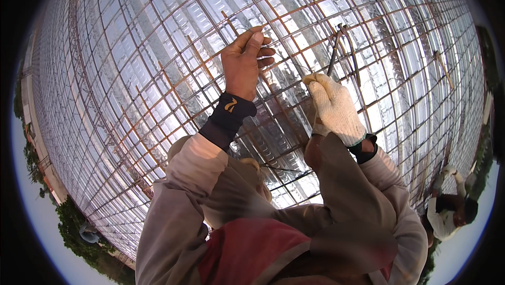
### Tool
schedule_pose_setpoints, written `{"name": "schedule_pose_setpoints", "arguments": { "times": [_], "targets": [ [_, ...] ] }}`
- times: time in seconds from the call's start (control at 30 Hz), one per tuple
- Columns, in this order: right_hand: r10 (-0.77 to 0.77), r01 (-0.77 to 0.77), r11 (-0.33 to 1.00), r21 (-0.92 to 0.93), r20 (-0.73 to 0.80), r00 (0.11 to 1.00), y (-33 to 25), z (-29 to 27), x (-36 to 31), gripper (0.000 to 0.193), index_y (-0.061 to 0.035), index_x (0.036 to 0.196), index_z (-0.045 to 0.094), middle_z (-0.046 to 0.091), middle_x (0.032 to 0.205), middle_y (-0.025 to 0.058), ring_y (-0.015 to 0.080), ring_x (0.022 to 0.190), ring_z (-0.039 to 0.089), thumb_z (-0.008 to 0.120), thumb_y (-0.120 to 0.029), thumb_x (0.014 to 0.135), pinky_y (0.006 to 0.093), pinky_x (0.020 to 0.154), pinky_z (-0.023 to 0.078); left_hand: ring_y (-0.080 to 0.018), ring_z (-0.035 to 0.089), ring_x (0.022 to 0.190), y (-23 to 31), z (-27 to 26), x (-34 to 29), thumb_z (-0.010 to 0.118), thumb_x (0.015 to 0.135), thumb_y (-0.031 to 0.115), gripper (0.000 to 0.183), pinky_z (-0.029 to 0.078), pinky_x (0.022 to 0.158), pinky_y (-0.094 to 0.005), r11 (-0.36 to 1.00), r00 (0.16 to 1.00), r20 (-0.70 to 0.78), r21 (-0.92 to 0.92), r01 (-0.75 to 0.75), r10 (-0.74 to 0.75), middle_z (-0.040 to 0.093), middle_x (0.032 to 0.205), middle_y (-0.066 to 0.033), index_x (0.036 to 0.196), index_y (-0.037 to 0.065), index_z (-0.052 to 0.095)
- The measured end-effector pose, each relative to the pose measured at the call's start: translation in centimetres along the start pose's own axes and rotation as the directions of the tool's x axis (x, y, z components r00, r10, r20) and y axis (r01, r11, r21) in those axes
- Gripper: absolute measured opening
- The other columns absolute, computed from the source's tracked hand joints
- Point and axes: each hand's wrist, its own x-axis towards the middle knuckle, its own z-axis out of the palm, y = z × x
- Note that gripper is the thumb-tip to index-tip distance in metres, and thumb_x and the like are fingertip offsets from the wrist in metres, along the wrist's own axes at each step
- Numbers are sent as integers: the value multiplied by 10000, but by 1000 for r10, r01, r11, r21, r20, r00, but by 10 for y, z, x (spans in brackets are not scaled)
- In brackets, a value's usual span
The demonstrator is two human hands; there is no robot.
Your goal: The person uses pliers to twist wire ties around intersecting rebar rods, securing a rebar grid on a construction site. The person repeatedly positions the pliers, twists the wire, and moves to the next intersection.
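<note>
Clothing of the wearer, a red and grey-brown top (252, 245), fills the bottom centre of the frame, closest to the camera; bent legs in brown trousers (350, 180) lie just above it.

From the lower left of centre, a forearm with a dark wristband (227, 121) reaches up to the bare left hand (243, 60), just above the frame's middle. Its thumb and forefinger are drawn narrowly together, the other fingers loosely bent; whether anything thin is pinched there cannot be told.

Right of centre, the right hand (335, 104) wears an off-white knitted glove and is curled closed around one handle of dark pincers (334, 51). Their head points toward the top of the frame, and the second handle splays out to the right.

Beneath both hands, a grid of rusty steel bars (197, 51) spreads across the frame over shiny ribbed metal sheeting (208, 14). At the lower right edge crouches a co-worker (447, 214) in a dark cap; green trees (73, 222) line the lower left.
</note>
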Motion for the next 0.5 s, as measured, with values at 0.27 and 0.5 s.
{"name": "schedule_pose_setpoints", "arguments": {
  "times": [0.27,0.5],
  "targets": [
    [404,-400,698,594,134,905,2,-38,3,384,54,1286,687,477,639,-68,35,455,364,545,-284,1171,229,417,296,-312,738,1241,-12,14,-3,721,1088,209,505,650,1021,-388,970,938,286,-86,228,-195,710,1390,-216,1477,-83,586],
    [536,-517,575,635,185,824,-12,-47,1,356,46,1235,696,463,635,-55,41,437,328,543,-269,1170,231,394,258,-208,750,1157,-23,13,7,732,1086,170,503,628,1023,-336,985,986,121,-142,-95,113,671,1459,-135,1547,29,587]
  ]
}}
